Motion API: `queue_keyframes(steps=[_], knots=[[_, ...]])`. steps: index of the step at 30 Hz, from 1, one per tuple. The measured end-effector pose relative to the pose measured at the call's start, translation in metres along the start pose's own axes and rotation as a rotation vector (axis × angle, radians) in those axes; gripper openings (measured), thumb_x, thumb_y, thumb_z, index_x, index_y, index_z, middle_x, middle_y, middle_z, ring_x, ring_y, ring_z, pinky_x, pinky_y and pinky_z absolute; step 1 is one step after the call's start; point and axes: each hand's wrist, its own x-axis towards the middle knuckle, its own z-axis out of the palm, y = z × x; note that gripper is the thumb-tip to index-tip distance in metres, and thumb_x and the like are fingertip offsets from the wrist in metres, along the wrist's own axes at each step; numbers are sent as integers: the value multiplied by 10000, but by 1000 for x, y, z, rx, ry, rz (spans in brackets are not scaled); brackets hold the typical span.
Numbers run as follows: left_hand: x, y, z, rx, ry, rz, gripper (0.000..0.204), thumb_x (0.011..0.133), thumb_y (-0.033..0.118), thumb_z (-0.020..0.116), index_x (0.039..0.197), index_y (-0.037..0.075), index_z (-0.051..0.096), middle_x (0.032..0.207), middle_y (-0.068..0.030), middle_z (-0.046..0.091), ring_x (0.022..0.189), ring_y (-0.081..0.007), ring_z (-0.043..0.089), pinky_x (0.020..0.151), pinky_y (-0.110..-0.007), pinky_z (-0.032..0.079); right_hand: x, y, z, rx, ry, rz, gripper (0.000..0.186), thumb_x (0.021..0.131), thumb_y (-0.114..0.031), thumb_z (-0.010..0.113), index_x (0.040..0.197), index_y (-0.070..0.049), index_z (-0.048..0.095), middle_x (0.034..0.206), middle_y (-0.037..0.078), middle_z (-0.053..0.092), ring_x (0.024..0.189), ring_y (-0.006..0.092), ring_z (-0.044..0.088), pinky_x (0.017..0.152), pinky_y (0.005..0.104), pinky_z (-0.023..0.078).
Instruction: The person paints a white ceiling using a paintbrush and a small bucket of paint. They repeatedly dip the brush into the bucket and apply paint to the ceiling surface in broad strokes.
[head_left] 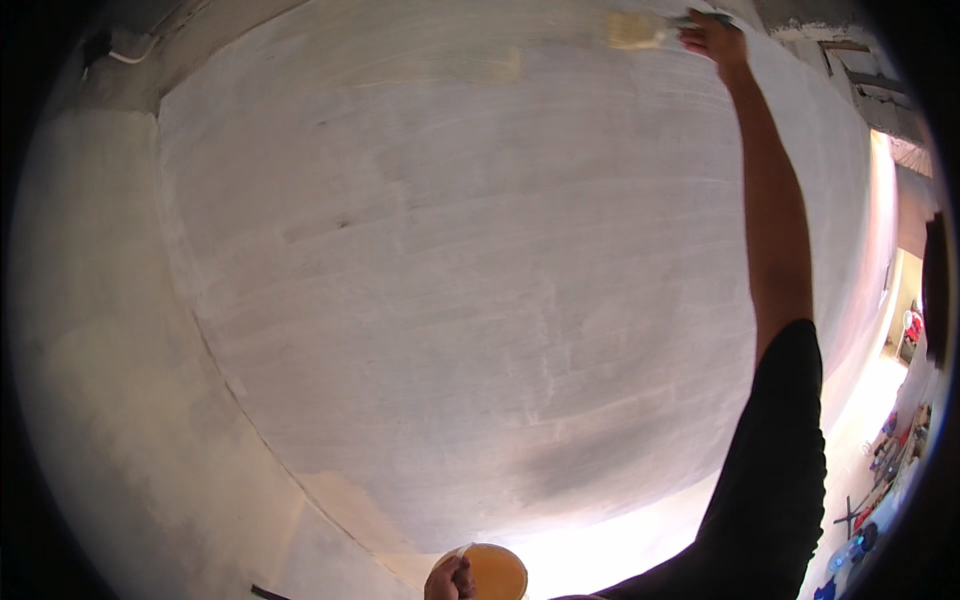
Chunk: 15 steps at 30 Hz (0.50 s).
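Note:
High at the upper right, my right hand (pixel 715 42) is closed round the dark handle of a wide paintbrush (pixel 635 31), its pale bristles against the wall. Motion blurs the brush a little. A big grey-white wall (pixel 450 260) fills most of the view, with a yellowish wet-looking band (pixel 440 62) along its top, left of the brush. At the lower edge my left hand (pixel 450 580) grips the rim of a yellow-orange bucket (pixel 498 572). How much the bucket holds is hard to tell.
A second, cream-coloured wall (pixel 90 330) meets the big one in a corner at left. A cable fitting (pixel 125 55) hangs at the upper left. Bright light and cluttered items (pixel 895 445), including a blue-tinted bottle (pixel 848 552), show at the far right.

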Motion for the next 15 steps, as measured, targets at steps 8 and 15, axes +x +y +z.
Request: queue_keyframes(steps=[8,15], knots=[[-22,13,28,-32,-11,-49,246,963,292,505,743,188,540,538,97,334,432,-54,292,387,-233,242,-35,-65,50,220,-76,-136,376,838,-224,706,1022,91,614,862,201,699,767,252,716,674,305,597],[-16,1,38,13,-45,-108,274,974,283,490,715,198,521,516,97,324,406,-56,263,367,-233,219,-92,-78,332,636,-474,-158,379,909,-338,607,1039,16,648,818,169,697,590,260,676,521,351,578]])
